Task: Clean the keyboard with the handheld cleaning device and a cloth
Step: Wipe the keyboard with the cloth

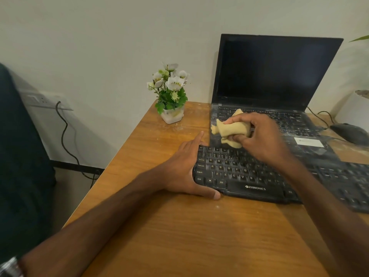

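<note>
A black keyboard (235,174) lies on the wooden desk (179,232), its keys dusted with white specks. My left hand (185,168) rests against the keyboard's left end, fingers straight, thumb along the front edge. My right hand (259,136) grips a bunched yellow cloth (231,129) just above the keyboard's top rows, near the front of the laptop. No handheld cleaning device is in view.
An open black laptop (275,76) with a dark, dusty keyboard deck stands behind the keyboard. A small pot of white flowers (170,92) sits at the desk's back left. A black mouse (349,132) lies at the right. A wall socket with a cable (63,132) is at the left.
</note>
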### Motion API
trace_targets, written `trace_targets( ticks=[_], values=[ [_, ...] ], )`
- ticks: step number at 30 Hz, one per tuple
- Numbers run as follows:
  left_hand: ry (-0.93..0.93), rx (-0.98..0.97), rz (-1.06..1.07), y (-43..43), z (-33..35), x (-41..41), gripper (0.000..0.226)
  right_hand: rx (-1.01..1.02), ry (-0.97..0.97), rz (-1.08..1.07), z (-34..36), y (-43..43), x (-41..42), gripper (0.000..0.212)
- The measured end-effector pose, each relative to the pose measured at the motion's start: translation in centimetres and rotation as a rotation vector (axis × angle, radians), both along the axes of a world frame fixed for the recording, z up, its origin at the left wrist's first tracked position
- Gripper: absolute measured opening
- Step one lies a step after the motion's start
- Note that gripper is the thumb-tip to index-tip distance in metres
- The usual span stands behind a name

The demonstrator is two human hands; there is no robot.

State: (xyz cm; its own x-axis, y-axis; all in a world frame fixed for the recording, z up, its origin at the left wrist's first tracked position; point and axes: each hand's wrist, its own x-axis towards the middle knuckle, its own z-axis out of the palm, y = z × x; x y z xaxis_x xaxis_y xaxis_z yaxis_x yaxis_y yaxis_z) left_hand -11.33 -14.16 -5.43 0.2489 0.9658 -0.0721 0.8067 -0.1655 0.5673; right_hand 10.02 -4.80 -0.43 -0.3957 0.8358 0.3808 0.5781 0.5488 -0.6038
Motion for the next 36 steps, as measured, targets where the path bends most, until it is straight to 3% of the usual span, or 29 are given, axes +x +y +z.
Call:
trace_targets(
  ticks=[6,11,15,20,24,32,36],
  values=[
    [0.005,0.008,-0.001,0.1,-0.2,-0.1,0.155,0.142,-0.051,-0.173,-0.2,0.7,0.5,0.044],
    [0.007,0.015,-0.004,0.1,-0.4,-0.1,0.155,0.139,-0.397,-0.226,-0.2,-1.0,-0.6,0.054],
    [0.005,0.023,-0.001,0.0,-0.4,-0.1,0.154,0.106,-0.4,-0.051,-0.2,-1.8,-1.8,0.042],
    [-0.001,0.034,0.001,-0.1,-0.3,-0.1,0.153,-0.091,-0.523,0.177,1.0,-1.7,-0.9,0.063],
    [-0.001,0.031,0.008,-0.2,-0.4,-0.1,0.153,-0.09,-0.434,0.219,1.4,-1.0,-0.6,0.057],
    [-0.051,0.026,0.033,-0.1,-0.3,-0.1,0.158,0.115,-0.366,0.269,1.1,-0.5,-3.3,0.038],
    [-0.069,0.063,0.062,0.1,-0.4,-0.2,0.158,0.043,-0.281,0.409,0.0,-0.7,-3.7,0.039]
  ],
)
